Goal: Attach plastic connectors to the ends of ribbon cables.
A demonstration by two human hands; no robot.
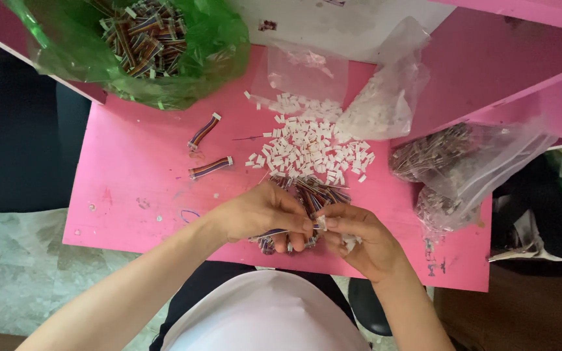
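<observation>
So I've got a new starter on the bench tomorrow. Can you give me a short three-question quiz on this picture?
1. True or false: the green bag at the table's far left corner holds finished multicoloured wire pieces.
2. Which lies nearest the hands? A) the heap of small white connectors B) the green bag C) the clear bag of white parts
3. How many finished wire pieces lie loose on the pink table, left of the white heap?

Key:
1. True.
2. A.
3. Two. The left hand holds a striped wire, and the right hand pinches a small white connector at its end.
</observation>
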